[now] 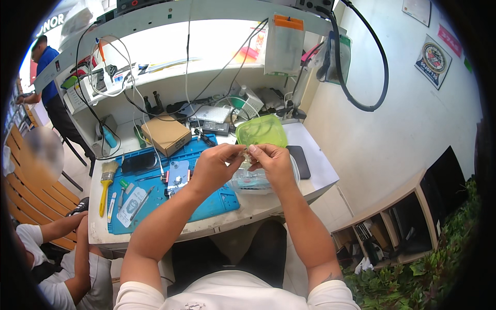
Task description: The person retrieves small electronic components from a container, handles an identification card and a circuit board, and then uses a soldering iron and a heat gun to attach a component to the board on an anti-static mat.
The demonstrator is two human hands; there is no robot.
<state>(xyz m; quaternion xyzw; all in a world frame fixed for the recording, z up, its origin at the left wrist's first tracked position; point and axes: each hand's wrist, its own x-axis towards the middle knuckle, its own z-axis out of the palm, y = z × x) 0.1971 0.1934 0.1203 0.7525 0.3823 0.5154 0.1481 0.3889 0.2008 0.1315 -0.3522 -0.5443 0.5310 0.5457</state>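
In the head view, the left hand point(218, 164) and right hand point(274, 164) have thumbs and fingertips pinched around 1 small pale item point(247, 157), too small to identify, between them, above the clear container point(258, 191), near the green lid point(262, 130).

The person is wearing a white short-sleeved shirt point(243, 290), with a small dark print point(194, 306) showing low on its front. Dark trousers point(264, 249) are covering the legs. A dark marking point(327, 278) is showing near the right sleeve point(335, 295).
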